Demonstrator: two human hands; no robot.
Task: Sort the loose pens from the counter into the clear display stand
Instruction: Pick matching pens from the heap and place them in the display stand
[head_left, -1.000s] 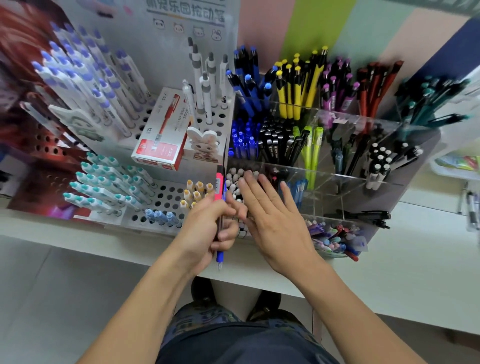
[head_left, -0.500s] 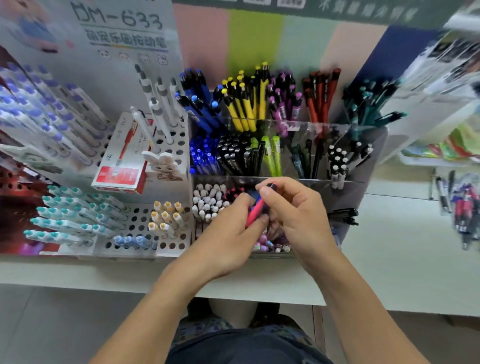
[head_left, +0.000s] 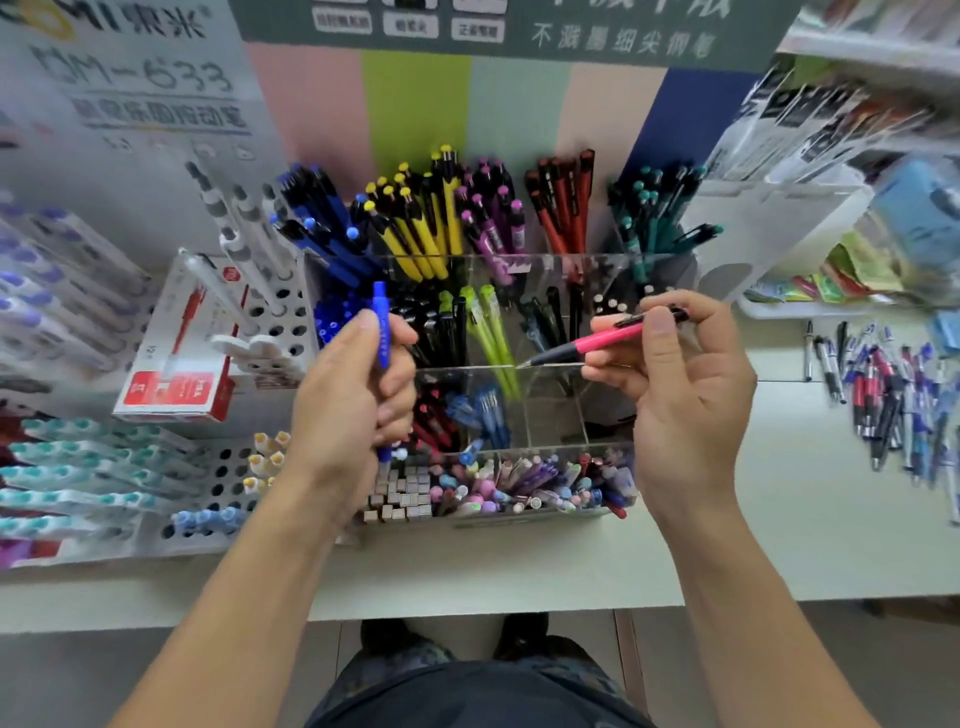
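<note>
- The left hand (head_left: 348, 400) is curled in a fist round a blue pen (head_left: 382, 338), which stands upright, its clicker end poking out above the thumb.
- The right hand (head_left: 680, 384) pinches a pink pen (head_left: 597, 343) between thumb and fingertips; the pen lies almost level, its dark tip pointing toward 9 o'clock over a middle compartment.
- Between and behind the hands sits the clear display stand (head_left: 540, 366), a glossy see-through plastic box in stepped rows, packed with blue, yellow, purple, red, teal, black and lime pens.
- At 3 o'clock a heap of loose pens (head_left: 883, 395) lies on the pale, smooth tabletop (head_left: 779, 519).
- At 9 o'clock stands a white perforated rack (head_left: 228, 483) with a red-and-white carton (head_left: 176, 358).
- Behind, a wall in pastel stripes (head_left: 467, 114); below the tabletop edge, grey floor tiles.
</note>
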